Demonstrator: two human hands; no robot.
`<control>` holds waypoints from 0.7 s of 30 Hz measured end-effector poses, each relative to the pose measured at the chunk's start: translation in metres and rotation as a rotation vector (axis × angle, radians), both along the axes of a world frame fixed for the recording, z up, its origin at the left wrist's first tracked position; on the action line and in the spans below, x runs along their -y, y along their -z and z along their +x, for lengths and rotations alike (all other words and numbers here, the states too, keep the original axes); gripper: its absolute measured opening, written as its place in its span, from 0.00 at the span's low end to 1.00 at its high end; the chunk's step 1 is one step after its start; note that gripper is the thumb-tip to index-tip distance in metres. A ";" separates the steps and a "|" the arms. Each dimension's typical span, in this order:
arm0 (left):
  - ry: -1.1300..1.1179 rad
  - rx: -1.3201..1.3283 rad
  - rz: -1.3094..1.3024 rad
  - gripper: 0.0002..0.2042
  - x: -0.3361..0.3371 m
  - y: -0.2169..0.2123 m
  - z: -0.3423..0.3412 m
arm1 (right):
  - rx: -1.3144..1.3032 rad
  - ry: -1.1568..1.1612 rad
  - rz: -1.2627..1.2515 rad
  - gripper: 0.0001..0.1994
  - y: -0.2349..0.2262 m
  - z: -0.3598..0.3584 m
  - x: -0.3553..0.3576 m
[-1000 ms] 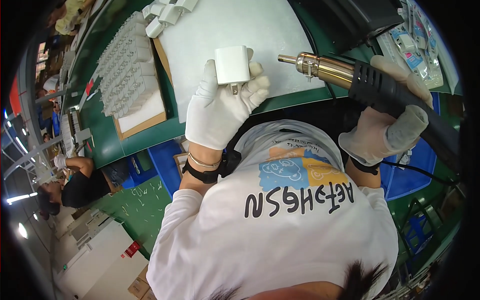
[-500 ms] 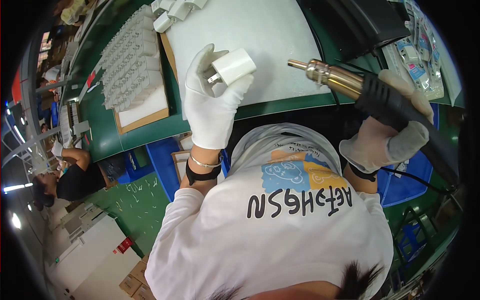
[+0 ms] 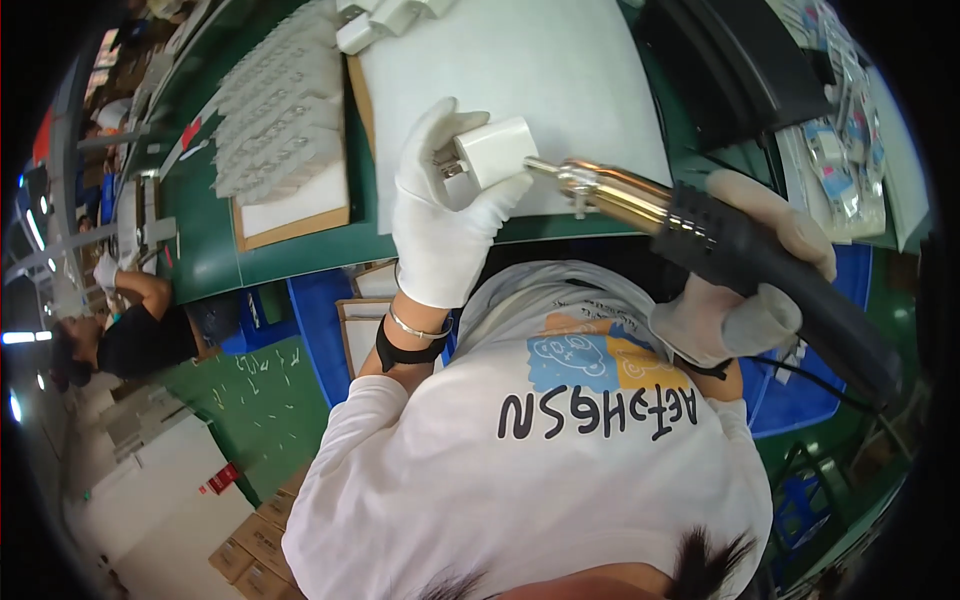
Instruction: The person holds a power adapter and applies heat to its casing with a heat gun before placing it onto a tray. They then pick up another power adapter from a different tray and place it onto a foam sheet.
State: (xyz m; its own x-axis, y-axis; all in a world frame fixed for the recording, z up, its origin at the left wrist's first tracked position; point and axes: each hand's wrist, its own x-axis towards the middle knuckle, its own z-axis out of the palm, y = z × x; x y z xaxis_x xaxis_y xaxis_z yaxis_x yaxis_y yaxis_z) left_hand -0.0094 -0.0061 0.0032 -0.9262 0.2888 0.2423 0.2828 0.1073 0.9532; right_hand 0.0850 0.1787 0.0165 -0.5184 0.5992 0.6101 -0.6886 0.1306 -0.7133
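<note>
My left hand (image 3: 438, 235), in a white glove, pinches a white plug-in wall charger (image 3: 498, 152) between thumb and fingers. The charger's metal prongs point left, toward my palm, and its blunt end faces right. In my gloved right hand (image 3: 697, 318) is a hot air gun (image 3: 690, 232) with a black ribbed handle and a thin metal nozzle. The nozzle tip reaches the right end of the charger; whether it touches cannot be told. Both hands are above the near edge of the bench.
Rows of chargers in clear wrap (image 3: 285, 110) stand on a tray (image 3: 295, 215) at left. Several loose chargers (image 3: 395, 15) lie on the white sheet (image 3: 430, 70). A black box (image 3: 735, 65) and bagged items (image 3: 840, 150) are at right. A co-worker (image 3: 145, 325) is far left.
The hot air gun has moved left, bringing its nozzle from apart to the charger's right end. My left hand and the charger have shifted slightly right and down in the view.
</note>
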 end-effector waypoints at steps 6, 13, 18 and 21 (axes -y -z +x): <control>-0.054 -0.038 0.032 0.33 0.052 -0.018 -0.016 | 0.090 0.249 -0.157 0.24 -0.002 -0.005 -0.006; -0.499 -0.153 -0.328 0.23 0.220 -0.058 -0.073 | 0.256 0.271 0.069 0.25 0.001 0.001 -0.028; -0.554 -0.096 -0.815 0.21 0.299 -0.013 -0.117 | 0.303 0.303 0.106 0.27 -0.003 -0.004 -0.024; -0.490 -0.088 -0.847 0.22 0.302 0.004 -0.131 | 0.273 0.305 0.120 0.25 -0.005 -0.005 -0.022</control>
